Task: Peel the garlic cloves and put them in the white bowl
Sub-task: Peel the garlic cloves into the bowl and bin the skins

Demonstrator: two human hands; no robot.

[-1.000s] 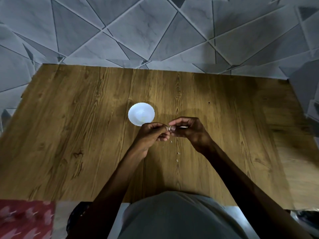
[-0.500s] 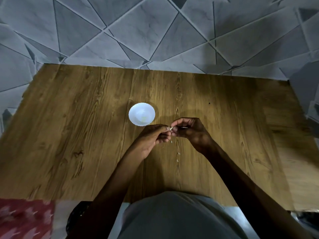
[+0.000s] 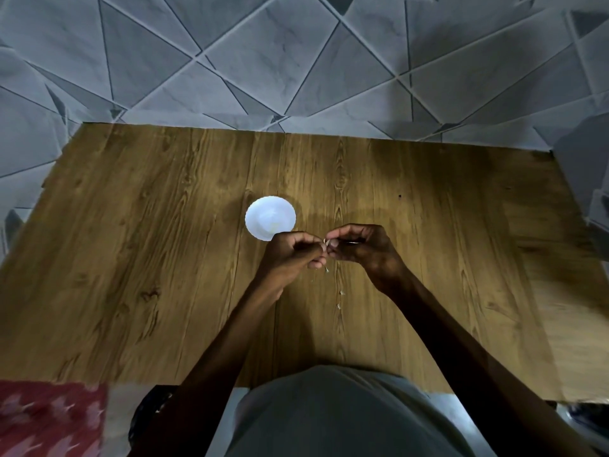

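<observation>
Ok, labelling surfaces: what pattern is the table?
The table is brown wood grain, clearest in head view.

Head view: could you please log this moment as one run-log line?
step: peeling | left hand: pinches garlic clove | right hand: pinches same clove | white bowl: on table | peel scraps: on table

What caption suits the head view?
Left hand and right hand pinch a small pale garlic clove near the round white bowl on the brown wooden table.
</observation>
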